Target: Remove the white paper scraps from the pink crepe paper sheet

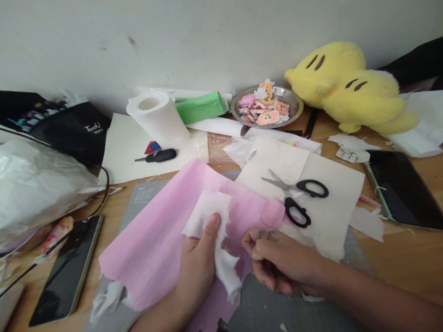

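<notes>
My left hand (pixel 199 263) is closed on a torn piece of white tissue (pixel 207 210), the thumb pressed on its face; a ragged strip hangs down on the right. Just right of it, my right hand (pixel 272 260) has its fingers curled together; what they pinch, if anything, is hidden. Beneath both lies a large sheet of pink paper (pixel 155 235), spread over a grey cutting mat (pixel 141 196). Scissors with black handles (pixel 297 191) lie with blades apart on white paper sheets (pixel 334 198), beyond my right hand.
A white paper roll (pixel 162 122) stands at the back beside a green roll (pixel 200 108) and a metal dish (pixel 294 115) of paper cutouts. Yellow plush toys (pixel 370 97) sit back right. Phones (pixel 65 272) lie at both sides; keys (pixel 161 155) and a plastic bag (pixel 38 184) are left.
</notes>
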Demonstrator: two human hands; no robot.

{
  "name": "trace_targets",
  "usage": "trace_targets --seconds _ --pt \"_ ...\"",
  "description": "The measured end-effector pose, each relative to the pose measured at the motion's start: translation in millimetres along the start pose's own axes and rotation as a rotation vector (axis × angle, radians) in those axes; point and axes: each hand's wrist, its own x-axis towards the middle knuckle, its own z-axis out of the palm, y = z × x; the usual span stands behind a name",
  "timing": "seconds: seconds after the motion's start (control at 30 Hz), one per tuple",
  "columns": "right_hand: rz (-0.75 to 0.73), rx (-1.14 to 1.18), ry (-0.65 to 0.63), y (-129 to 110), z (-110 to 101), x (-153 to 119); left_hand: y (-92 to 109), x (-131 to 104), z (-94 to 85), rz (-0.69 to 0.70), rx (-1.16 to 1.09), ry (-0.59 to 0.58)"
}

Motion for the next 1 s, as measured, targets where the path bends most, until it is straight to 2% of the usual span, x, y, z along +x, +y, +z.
trace_targets --seconds 0.1,0.23,0.33,0.47,0.73,1.0 --pt "0.004 0.039 -0.012 0.4 -0.6 0.0 1.3 1.9 0.0 -0.006 0.049 0.029" --pt "-0.016 0.037 -0.032 -0.1 -1.6 -1.9 -0.7 0.8 1.3 0.001 0.144 -0.061" --pt "-0.022 -0.048 -0.045 -1.9 -0.5 -3.5 -2.4 0.3 2.0 0.043 0.185 -0.143" --pt "0.040 -0.098 0.018 -4.3 3.5 -3.0 -3.2 -0.2 2.7 0.083 0.204 -0.210" --pt "0.012 0.020 0.078 0.3 2.7 0.3 -2.0 1.0 2.8 0.100 0.237 -0.168" --pt "-0.009 -0.042 0.031 0.2 3.4 -0.6 -0.2 -1.6 4.2 0.070 0.235 -0.182"
